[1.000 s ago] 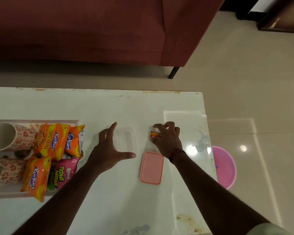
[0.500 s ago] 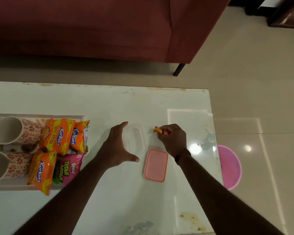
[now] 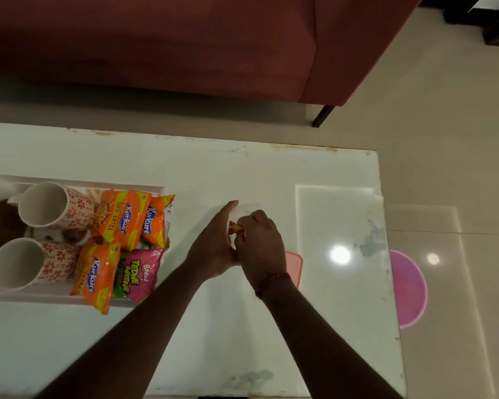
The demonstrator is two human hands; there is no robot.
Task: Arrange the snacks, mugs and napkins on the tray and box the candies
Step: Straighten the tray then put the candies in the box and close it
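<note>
3 orange snack packs [image 3: 123,218] read "Kurkure"; the biggest also says "50% EXTRA" w/ a "5" at its corner. Pink pack [image 3: 139,273]: "BINGO! TEDHE MEDHE". Small print on all packs too tiny to read.

Table [image 3: 271,341] bare right of crowded tray [image 3: 69,296]

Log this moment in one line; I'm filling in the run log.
stage: boxing candies | right hand: holds candy over clear box | left hand: steadies box | pink lid: off
</note>
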